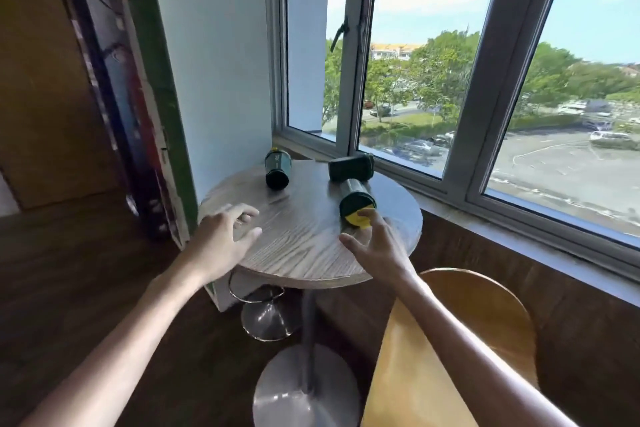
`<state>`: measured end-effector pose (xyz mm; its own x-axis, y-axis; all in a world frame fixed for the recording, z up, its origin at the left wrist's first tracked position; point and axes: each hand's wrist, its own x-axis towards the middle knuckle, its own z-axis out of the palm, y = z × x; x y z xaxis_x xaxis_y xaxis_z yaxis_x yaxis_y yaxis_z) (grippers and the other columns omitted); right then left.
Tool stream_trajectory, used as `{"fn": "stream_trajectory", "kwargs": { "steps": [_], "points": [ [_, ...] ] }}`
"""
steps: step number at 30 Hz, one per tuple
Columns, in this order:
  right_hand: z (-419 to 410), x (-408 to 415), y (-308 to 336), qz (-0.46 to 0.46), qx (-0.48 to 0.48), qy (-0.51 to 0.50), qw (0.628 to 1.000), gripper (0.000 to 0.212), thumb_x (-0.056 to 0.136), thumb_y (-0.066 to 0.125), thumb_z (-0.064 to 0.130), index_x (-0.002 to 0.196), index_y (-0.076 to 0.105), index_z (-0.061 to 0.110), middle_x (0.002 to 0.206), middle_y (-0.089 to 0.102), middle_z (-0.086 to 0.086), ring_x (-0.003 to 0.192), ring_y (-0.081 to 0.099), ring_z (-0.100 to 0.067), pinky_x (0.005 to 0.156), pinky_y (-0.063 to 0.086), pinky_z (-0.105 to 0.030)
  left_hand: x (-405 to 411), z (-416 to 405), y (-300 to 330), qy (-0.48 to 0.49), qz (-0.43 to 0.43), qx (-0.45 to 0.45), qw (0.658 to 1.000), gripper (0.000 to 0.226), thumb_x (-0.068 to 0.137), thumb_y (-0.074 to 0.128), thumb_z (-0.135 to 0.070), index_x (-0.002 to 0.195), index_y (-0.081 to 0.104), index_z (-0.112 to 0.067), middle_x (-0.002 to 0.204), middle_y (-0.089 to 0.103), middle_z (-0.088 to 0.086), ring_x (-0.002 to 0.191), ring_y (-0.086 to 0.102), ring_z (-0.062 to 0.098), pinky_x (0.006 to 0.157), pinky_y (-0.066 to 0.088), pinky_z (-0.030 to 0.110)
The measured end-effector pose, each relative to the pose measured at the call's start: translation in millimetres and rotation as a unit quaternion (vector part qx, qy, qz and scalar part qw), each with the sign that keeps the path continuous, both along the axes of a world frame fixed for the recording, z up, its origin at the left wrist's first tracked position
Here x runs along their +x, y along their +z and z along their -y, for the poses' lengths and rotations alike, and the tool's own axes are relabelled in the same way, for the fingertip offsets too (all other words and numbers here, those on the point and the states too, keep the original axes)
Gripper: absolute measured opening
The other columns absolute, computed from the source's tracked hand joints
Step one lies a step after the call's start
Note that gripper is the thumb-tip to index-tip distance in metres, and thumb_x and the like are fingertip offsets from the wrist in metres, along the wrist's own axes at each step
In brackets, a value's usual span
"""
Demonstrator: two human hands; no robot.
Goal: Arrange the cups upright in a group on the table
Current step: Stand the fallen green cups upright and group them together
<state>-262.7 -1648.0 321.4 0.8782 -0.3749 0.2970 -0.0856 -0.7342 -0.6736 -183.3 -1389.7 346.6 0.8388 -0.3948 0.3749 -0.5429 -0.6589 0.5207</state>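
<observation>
Nearest, the person's right hand [372, 243] spreads its fingers wide around the yellow end of the closest cup [356, 204], touching it but not yet closed, likely to tip it upright. The left hand [225, 236] hovers open and empty over the round desk [294, 243]. Farther back, a second cup [277, 168] and a third cup [351, 167] lie on their sides near the window [415, 80].

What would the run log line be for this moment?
cups: three, lying down | right hand: at nearest cup | left hand: open, empty
</observation>
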Motion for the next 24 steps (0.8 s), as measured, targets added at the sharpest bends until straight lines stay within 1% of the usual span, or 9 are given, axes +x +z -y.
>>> {"fn": "stream_trajectory", "kwargs": {
  "steps": [3, 5, 8, 11, 14, 16, 18, 21, 24],
  "points": [
    [0, 42, -4, -0.001, -0.019, -0.053, 0.998, 0.065, 0.083, 0.069, 0.044, 0.138, 0.041, 0.023, 0.126, 0.048, -0.013, 0.113, 0.053, -0.034, 0.092, 0.043, -0.039, 57, 8, 2, -0.015, 0.001, 0.017, 1.0, 0.032, 0.088, 0.066, -0.03, 0.118, 0.061, -0.02, 0.11, 0.062, 0.0, 0.099, 0.061, 0.015, 0.084, 0.045, 0.024],
    [2, 69, -8, 0.003, -0.034, -0.087, 0.996, 0.067, 0.082, 0.068, 0.047, 0.138, 0.038, 0.027, 0.127, 0.045, -0.012, 0.114, 0.05, -0.035, 0.093, 0.043, -0.044, 97, 18, 4, -0.029, 0.003, 0.026, 0.999, 0.032, 0.088, 0.066, -0.029, 0.118, 0.06, -0.019, 0.11, 0.063, 0.002, 0.099, 0.061, 0.017, 0.084, 0.049, 0.028],
    [9, 105, -15, 0.005, -0.055, -0.139, 0.989, 0.074, 0.079, 0.068, 0.053, 0.141, 0.034, 0.03, 0.133, 0.04, -0.012, 0.12, 0.044, -0.034, 0.094, 0.04, -0.047, 159, 39, 8, -0.052, 0.01, 0.025, 0.998, 0.031, 0.088, 0.067, -0.027, 0.116, 0.062, -0.016, 0.11, 0.066, 0.004, 0.097, 0.063, 0.021, 0.088, 0.051, 0.033],
    [19, 136, -23, -0.001, -0.043, -0.174, 0.984, 0.085, 0.074, 0.072, 0.057, 0.144, 0.029, 0.034, 0.139, 0.035, -0.012, 0.126, 0.04, -0.035, 0.097, 0.036, -0.05, 223, 61, 9, -0.06, 0.005, 0.023, 0.998, 0.029, 0.087, 0.067, -0.027, 0.113, 0.064, -0.013, 0.108, 0.067, 0.007, 0.095, 0.064, 0.024, 0.087, 0.048, 0.03],
    [26, 155, -29, 0.0, -0.026, -0.199, 0.98, 0.093, 0.068, 0.074, 0.061, 0.143, 0.025, 0.037, 0.138, 0.034, -0.012, 0.126, 0.04, -0.036, 0.099, 0.039, -0.054, 285, 80, 4, -0.049, -0.013, 0.004, 0.999, 0.033, 0.085, 0.068, -0.032, 0.113, 0.064, -0.013, 0.111, 0.066, 0.012, 0.099, 0.063, 0.027, 0.088, 0.047, 0.031],
    [28, 161, -33, -0.005, -0.005, -0.217, 0.976, 0.097, 0.065, 0.076, 0.062, 0.143, 0.024, 0.037, 0.137, 0.034, -0.011, 0.124, 0.041, -0.035, 0.097, 0.042, -0.052, 322, 91, 1, -0.034, -0.033, 0.0, 0.999, 0.039, 0.086, 0.066, -0.035, 0.116, 0.062, -0.012, 0.117, 0.063, 0.018, 0.108, 0.061, 0.031, 0.092, 0.046, 0.034],
    [29, 164, -41, 0.013, 0.012, -0.218, 0.976, 0.098, 0.063, 0.079, 0.06, 0.142, 0.024, 0.038, 0.135, 0.034, -0.008, 0.121, 0.043, -0.031, 0.094, 0.042, -0.044, 358, 102, -3, -0.017, -0.053, 0.012, 0.998, 0.046, 0.086, 0.063, -0.041, 0.119, 0.058, -0.01, 0.121, 0.06, 0.021, 0.115, 0.054, 0.035, 0.097, 0.043, 0.037],
    [28, 169, -49, 0.043, 0.041, -0.227, 0.972, 0.094, 0.063, 0.083, 0.052, 0.136, 0.027, 0.034, 0.125, 0.035, -0.004, 0.113, 0.042, -0.021, 0.09, 0.036, -0.032, 402, 123, -4, 0.001, -0.082, 0.038, 0.996, 0.059, 0.085, 0.058, -0.053, 0.123, 0.053, -0.007, 0.127, 0.051, 0.025, 0.121, 0.047, 0.038, 0.101, 0.04, 0.039],
    [25, 176, -53, 0.048, 0.049, -0.26, 0.963, 0.084, 0.061, 0.082, 0.048, 0.125, 0.029, 0.037, 0.12, 0.04, -0.005, 0.109, 0.046, -0.019, 0.087, 0.041, -0.032, 441, 141, -5, 0.002, -0.142, 0.07, 0.987, 0.076, 0.083, 0.05, -0.067, 0.133, 0.045, -0.01, 0.136, 0.041, 0.024, 0.126, 0.044, 0.04, 0.107, 0.037, 0.042]
  ]
}}
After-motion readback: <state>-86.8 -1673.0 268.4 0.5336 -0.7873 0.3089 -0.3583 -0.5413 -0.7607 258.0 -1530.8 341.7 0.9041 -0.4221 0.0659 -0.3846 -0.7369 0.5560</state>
